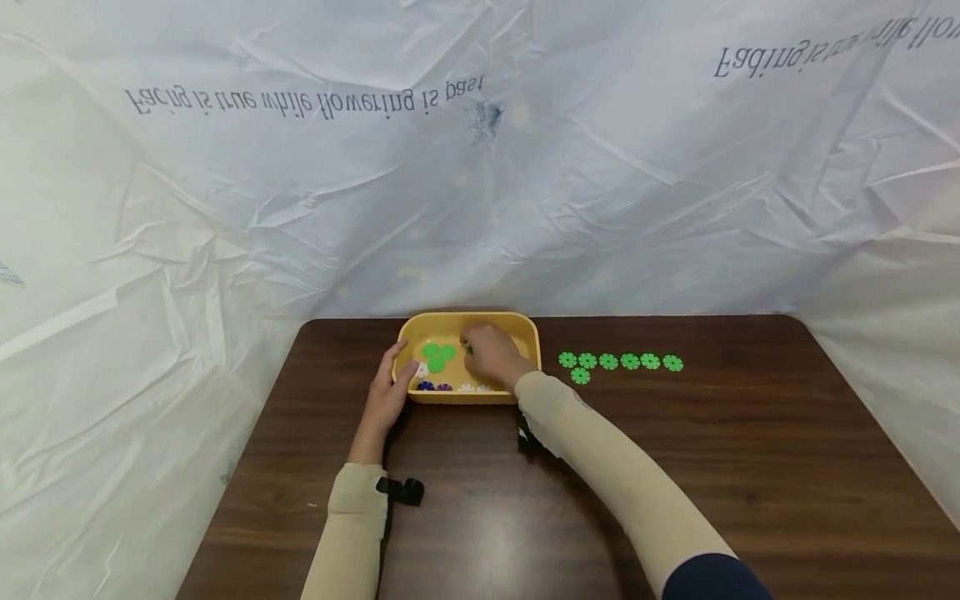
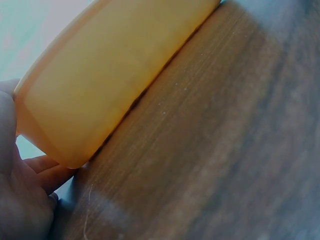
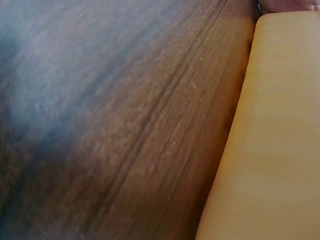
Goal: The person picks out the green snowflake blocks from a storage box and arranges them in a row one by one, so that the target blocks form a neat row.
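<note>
A yellow tray (image 1: 472, 317) stands at the table's far middle. Inside lie green discs (image 1: 437, 354), purple discs (image 1: 433, 386) and white discs (image 1: 472, 387). My left hand (image 1: 388, 392) grips the tray's left near corner, thumb on the rim and fingers along the wall. The left wrist view shows the tray wall (image 2: 110, 70) and those fingers (image 2: 45, 172) at its corner. My right hand (image 1: 491, 354) reaches into the tray with its fingers curled down beside the green discs; what they hold is hidden. Only the tray's outer wall (image 3: 270, 140) appears in the right wrist view.
Several green discs (image 1: 619, 362) lie in a row on the dark wooden table (image 1: 675, 467) right of the tray, with one more (image 1: 580, 376) just below the row. A crinkled white plastic sheet (image 1: 480, 167) closes off the back and sides.
</note>
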`<state>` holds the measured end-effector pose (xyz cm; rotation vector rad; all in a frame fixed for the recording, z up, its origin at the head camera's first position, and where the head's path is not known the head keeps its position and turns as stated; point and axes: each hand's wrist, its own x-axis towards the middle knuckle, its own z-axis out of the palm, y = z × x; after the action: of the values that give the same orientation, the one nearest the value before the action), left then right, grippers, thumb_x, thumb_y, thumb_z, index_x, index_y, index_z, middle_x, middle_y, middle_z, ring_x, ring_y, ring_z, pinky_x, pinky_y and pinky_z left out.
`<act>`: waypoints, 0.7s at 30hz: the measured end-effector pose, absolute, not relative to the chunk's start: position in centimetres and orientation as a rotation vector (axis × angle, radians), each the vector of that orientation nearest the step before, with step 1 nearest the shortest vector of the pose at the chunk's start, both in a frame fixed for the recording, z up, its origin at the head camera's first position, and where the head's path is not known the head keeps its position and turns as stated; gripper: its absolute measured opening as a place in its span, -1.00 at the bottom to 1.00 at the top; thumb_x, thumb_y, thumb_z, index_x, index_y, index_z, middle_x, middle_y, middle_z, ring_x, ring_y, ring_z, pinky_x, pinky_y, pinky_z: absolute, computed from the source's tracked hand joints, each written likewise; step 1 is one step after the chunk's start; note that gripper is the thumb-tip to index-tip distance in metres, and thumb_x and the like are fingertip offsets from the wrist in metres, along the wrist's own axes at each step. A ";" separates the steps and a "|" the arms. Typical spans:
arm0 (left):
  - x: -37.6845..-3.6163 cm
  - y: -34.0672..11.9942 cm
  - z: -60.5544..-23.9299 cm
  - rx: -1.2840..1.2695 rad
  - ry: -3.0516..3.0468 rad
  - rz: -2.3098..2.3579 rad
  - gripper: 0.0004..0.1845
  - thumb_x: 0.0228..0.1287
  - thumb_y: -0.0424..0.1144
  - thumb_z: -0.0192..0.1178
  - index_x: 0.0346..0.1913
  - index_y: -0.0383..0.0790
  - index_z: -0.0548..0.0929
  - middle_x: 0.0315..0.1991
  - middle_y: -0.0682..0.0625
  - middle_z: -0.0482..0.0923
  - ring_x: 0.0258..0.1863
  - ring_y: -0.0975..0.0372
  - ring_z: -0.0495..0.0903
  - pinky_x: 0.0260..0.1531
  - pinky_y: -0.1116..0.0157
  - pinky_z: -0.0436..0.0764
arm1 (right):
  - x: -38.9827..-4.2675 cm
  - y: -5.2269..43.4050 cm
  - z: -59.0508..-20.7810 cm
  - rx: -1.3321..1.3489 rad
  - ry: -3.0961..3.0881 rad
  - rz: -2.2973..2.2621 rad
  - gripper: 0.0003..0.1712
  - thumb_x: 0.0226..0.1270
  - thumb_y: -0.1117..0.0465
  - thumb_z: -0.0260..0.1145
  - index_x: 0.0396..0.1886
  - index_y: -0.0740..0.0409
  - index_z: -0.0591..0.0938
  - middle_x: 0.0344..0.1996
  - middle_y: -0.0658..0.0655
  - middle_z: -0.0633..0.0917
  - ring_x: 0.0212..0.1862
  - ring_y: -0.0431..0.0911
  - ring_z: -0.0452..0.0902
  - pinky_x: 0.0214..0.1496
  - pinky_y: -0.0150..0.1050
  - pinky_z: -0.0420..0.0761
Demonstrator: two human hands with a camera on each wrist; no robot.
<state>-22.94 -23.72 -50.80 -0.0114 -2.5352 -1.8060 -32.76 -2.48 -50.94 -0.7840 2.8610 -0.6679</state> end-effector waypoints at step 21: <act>-23.0 -23.7 -50.8 0.017 -2.538 -1.800 -0.38 0.51 0.02 0.04 0.51 -0.05 0.20 0.51 -0.18 0.11 0.47 -0.06 0.12 0.38 -0.14 0.14 | -31.3 1.3 -46.8 -1.143 2.824 -0.703 -0.68 0.32 0.27 0.29 0.06 0.21 0.65 -0.02 0.10 0.66 -0.04 -0.06 0.59 -0.03 -0.17 0.59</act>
<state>-22.97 -23.69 -50.81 0.0174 -2.5377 -1.8003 -31.29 1.33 -46.81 -1.1434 2.8243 -0.7029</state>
